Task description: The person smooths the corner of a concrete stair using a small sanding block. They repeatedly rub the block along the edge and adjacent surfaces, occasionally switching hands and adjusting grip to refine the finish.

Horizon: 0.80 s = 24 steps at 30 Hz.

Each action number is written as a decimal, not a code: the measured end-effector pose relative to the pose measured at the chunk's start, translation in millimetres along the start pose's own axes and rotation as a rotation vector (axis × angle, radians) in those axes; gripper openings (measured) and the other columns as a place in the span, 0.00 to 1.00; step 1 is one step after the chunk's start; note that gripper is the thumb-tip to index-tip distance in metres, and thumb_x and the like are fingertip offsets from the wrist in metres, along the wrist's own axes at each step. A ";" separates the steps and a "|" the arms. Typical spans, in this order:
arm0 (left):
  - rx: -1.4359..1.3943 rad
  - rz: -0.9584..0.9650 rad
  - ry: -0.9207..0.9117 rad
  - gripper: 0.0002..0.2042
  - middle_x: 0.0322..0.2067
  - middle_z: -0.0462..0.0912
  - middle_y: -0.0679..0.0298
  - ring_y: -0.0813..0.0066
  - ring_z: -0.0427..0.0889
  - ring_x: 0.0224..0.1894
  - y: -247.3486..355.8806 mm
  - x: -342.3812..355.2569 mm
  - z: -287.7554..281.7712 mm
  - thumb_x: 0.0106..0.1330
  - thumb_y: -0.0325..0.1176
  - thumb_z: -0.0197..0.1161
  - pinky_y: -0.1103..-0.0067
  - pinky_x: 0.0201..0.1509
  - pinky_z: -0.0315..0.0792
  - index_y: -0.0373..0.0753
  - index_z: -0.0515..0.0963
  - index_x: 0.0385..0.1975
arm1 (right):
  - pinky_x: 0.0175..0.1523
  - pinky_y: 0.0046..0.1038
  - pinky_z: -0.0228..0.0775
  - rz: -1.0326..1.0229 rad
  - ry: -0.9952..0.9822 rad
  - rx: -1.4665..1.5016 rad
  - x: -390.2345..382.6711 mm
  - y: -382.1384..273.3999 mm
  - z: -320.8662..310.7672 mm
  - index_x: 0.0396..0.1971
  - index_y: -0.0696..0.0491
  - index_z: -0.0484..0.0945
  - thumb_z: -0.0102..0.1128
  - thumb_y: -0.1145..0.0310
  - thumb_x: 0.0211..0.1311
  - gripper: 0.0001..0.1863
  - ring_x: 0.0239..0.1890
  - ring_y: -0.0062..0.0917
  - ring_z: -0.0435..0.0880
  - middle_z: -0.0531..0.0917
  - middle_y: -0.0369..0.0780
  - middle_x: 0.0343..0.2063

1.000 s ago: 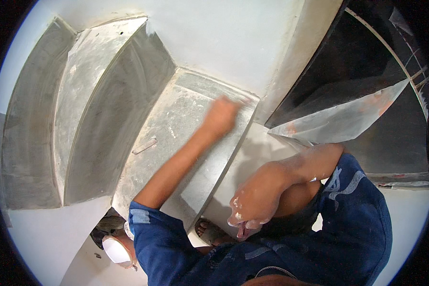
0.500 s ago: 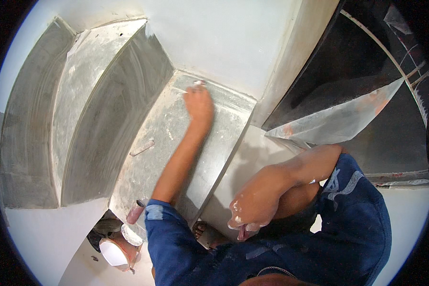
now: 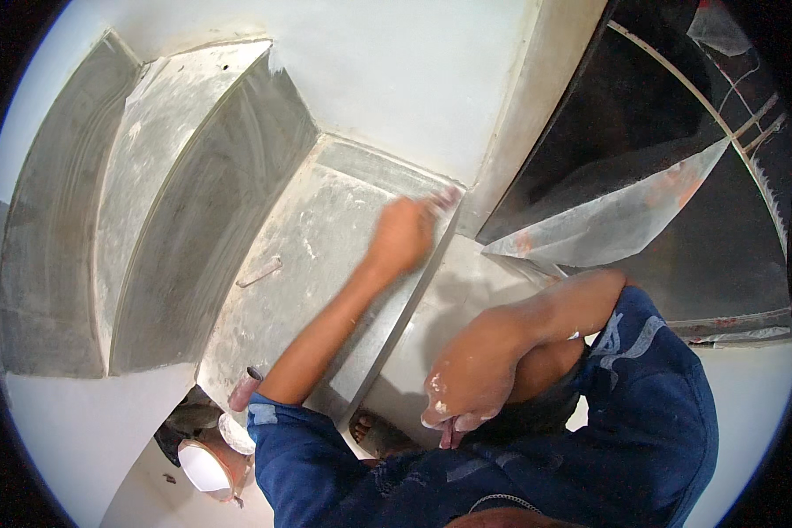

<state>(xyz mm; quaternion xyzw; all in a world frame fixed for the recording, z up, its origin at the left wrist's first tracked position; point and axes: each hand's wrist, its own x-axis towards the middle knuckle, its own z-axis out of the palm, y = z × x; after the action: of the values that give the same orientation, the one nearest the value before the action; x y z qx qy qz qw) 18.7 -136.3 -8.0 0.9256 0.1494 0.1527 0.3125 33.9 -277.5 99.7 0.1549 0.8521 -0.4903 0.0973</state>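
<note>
My left hand (image 3: 403, 236) is closed on a small reddish-brown piece (image 3: 444, 201) that looks like sandpaper, though motion blurs it. It lies against the far right corner of a grey stone slab (image 3: 317, 238), beside the wall. Pale streaks and dust mark the slab. My right hand (image 3: 473, 378) is closed near my body, with white dust on its skin. A reddish tip (image 3: 451, 433) shows below its fingers; what it belongs to I cannot make out. A reddish-brown roll (image 3: 245, 387) rests at the slab's near left edge, close to my left forearm.
A small pale rolled piece (image 3: 260, 271) lies on the slab. Curved-looking grey stone steps (image 3: 211, 211) stand to the left. An orange-brown container with a white inside (image 3: 207, 466) sits at lower left. At right, a translucent sheet (image 3: 616, 216) hangs by dark panels (image 3: 642, 114). My foot (image 3: 361, 429) is below the slab.
My left hand has swept right and nearer along the slab's far edge, from its middle to the right corner, with the reddish piece. My right hand has stayed nearly in place.
</note>
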 end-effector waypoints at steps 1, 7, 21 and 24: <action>0.036 -0.082 0.076 0.12 0.25 0.80 0.44 0.48 0.80 0.30 -15.8 3.8 -15.4 0.58 0.27 0.54 0.59 0.37 0.73 0.36 0.80 0.40 | 0.48 0.45 0.67 0.014 -0.008 -0.005 0.5 2.8 3.4 0.39 0.59 0.71 0.50 0.62 0.62 0.14 0.42 0.48 0.77 0.79 0.52 0.32; 0.637 -0.347 0.347 0.13 0.35 0.82 0.50 0.55 0.79 0.39 -108.7 40.7 -51.8 0.59 0.26 0.55 0.65 0.43 0.71 0.38 0.80 0.43 | 0.49 0.45 0.67 0.042 0.012 -0.061 0.3 -2.4 -2.4 0.41 0.59 0.70 0.50 0.63 0.62 0.15 0.42 0.48 0.78 0.79 0.51 0.33; 0.599 -0.474 0.375 0.08 0.30 0.82 0.51 0.55 0.76 0.42 -115.2 71.8 -13.0 0.56 0.24 0.56 0.64 0.43 0.71 0.30 0.79 0.33 | 0.48 0.45 0.69 -0.070 0.067 0.010 2.3 12.3 -2.1 0.35 0.62 0.76 0.54 0.65 0.57 0.15 0.41 0.49 0.78 0.79 0.55 0.32; 0.450 -0.325 0.381 0.09 0.30 0.78 0.44 0.50 0.77 0.38 -83.1 70.0 19.0 0.56 0.23 0.55 0.61 0.41 0.72 0.30 0.78 0.36 | 0.48 0.45 0.68 -0.030 0.019 -0.017 1.9 8.1 -9.4 0.36 0.62 0.74 0.53 0.64 0.58 0.15 0.41 0.49 0.78 0.79 0.54 0.31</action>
<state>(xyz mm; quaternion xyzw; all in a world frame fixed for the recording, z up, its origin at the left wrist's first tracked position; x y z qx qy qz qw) 74.4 -57.2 -60.9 0.8902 0.3809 0.2342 0.0870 34.9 -265.1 97.3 0.1461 0.8594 -0.4829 0.0830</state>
